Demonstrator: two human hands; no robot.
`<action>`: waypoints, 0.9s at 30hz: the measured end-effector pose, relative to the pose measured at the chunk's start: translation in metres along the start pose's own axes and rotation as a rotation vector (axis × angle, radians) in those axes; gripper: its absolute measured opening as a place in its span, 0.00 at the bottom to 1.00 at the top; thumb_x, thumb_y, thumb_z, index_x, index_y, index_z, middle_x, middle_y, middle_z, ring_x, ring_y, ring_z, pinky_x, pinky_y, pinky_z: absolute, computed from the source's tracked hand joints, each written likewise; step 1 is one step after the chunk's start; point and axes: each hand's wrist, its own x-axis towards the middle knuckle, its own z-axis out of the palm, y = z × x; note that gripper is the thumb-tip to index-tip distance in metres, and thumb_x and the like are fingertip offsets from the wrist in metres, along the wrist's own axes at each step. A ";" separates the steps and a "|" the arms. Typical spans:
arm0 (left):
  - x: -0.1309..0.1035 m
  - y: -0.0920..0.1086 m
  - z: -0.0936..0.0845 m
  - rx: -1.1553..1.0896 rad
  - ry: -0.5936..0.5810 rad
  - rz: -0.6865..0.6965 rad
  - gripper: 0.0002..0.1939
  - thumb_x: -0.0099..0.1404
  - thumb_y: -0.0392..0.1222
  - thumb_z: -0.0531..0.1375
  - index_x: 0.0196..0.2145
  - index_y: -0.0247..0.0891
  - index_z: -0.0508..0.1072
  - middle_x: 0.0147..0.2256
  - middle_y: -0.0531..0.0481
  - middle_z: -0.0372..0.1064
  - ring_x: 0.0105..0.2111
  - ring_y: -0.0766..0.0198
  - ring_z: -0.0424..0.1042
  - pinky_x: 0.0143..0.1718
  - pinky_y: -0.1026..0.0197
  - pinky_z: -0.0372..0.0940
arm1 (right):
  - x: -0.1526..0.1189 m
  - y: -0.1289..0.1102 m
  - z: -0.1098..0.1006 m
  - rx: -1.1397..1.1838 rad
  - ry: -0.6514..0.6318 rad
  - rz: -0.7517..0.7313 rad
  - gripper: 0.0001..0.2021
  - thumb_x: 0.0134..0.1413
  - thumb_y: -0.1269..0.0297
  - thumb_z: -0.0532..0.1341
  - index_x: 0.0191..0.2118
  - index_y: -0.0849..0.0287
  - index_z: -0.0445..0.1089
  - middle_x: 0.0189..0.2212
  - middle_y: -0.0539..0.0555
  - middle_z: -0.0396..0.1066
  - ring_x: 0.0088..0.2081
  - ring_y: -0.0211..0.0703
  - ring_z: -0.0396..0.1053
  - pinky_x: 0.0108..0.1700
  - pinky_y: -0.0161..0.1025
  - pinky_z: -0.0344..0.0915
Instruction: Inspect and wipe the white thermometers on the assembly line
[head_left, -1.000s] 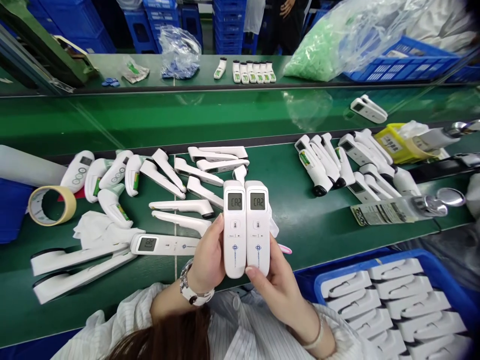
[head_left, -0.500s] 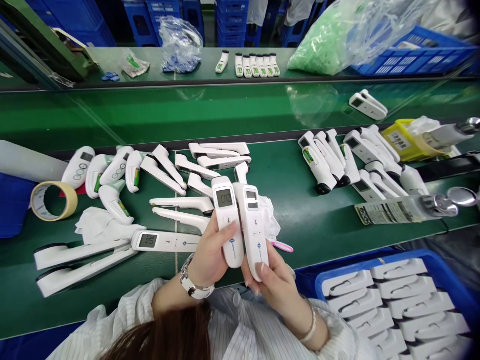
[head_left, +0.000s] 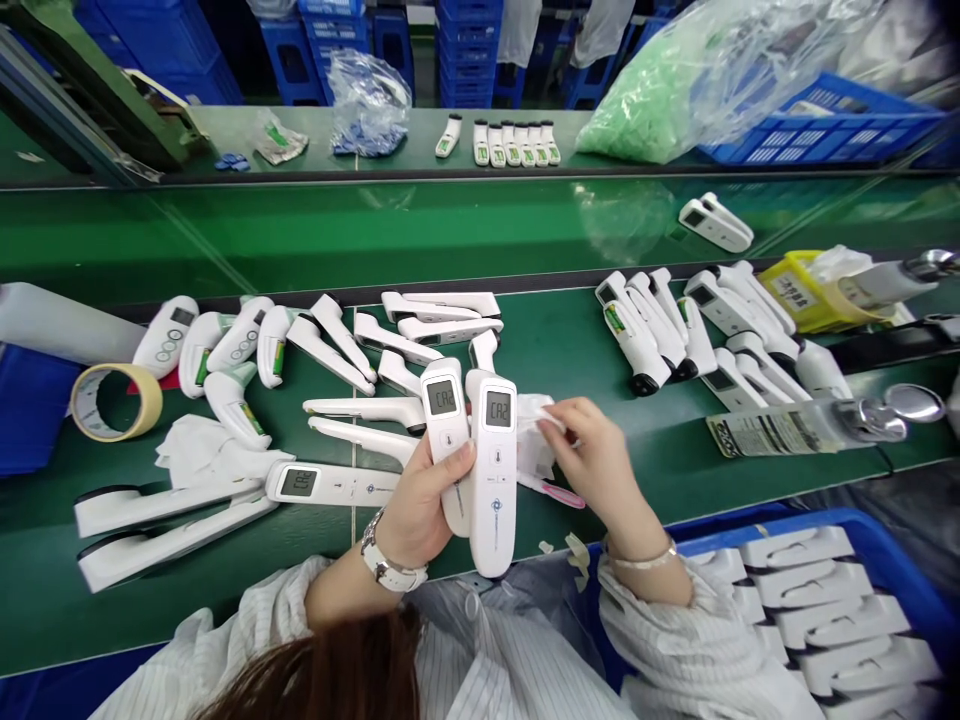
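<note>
Thermometers, two white ones, stand side by side in the left hand [head_left: 420, 500]: the left thermometer [head_left: 444, 430] and the right thermometer [head_left: 493, 470], both screens lit and facing up, the thumb pressed across the first and the second hanging lower, its foot over the near edge of the table [head_left: 637, 440]. The right hand [head_left: 600, 465] is just to their right, apart from them, fingers pinched on a white cloth [head_left: 534, 430] that lies bunched against the right thermometer; a pink pen [head_left: 559, 492] lies on the green under that hand. Down at the near right a blue crate [head_left: 877, 540] holds rows of white cases, tight against the table's edge. Left of the hands a lone thermometer [head_left: 337, 484] lies flat with its screen on, and a tape roll [head_left: 116, 402] sits further left. Bare green shows between the right hand and the pile of thermometers [head_left: 712, 330] further right, and a scatter of more lies just behind the held pair. Beyond runs the conveyor belt [head_left: 375, 230], mostly bare, then a far bench with a short row of upright units [head_left: 514, 143].
</note>
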 end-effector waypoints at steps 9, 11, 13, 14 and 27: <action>0.002 -0.004 0.000 -0.030 0.103 0.050 0.29 0.52 0.37 0.66 0.51 0.42 0.66 0.35 0.50 0.74 0.33 0.61 0.73 0.33 0.63 0.67 | -0.019 -0.081 -0.011 0.067 -0.320 -0.568 0.14 0.56 0.71 0.54 0.48 0.59 0.68 0.30 0.54 0.64 0.29 0.41 0.61 0.28 0.38 0.59; 0.002 -0.002 -0.001 0.004 0.094 0.024 0.28 0.54 0.39 0.65 0.53 0.41 0.65 0.36 0.48 0.75 0.34 0.59 0.73 0.34 0.61 0.68 | -0.032 -0.082 -0.021 0.048 -0.625 -0.611 0.13 0.57 0.69 0.53 0.45 0.58 0.70 0.27 0.53 0.65 0.27 0.40 0.61 0.27 0.38 0.58; 0.002 -0.001 -0.002 0.003 0.068 0.026 0.28 0.55 0.40 0.65 0.53 0.40 0.64 0.37 0.47 0.74 0.35 0.58 0.73 0.36 0.60 0.68 | -0.042 -0.074 -0.039 0.091 -0.801 -0.562 0.13 0.56 0.69 0.54 0.45 0.56 0.69 0.29 0.53 0.66 0.27 0.39 0.62 0.27 0.37 0.60; 0.002 0.000 -0.002 -0.009 0.047 0.033 0.28 0.55 0.40 0.65 0.53 0.39 0.65 0.37 0.46 0.74 0.36 0.58 0.73 0.36 0.60 0.67 | -0.045 -0.067 -0.048 0.135 -0.771 -0.514 0.13 0.55 0.70 0.55 0.46 0.55 0.69 0.29 0.53 0.66 0.28 0.39 0.63 0.28 0.37 0.60; 0.002 -0.003 -0.002 0.037 0.021 0.024 0.15 0.56 0.40 0.64 0.41 0.33 0.72 0.36 0.45 0.74 0.34 0.57 0.73 0.35 0.58 0.68 | -0.055 -0.063 0.017 0.899 -0.323 0.228 0.32 0.58 0.63 0.57 0.64 0.51 0.42 0.41 0.55 0.70 0.38 0.42 0.70 0.39 0.40 0.69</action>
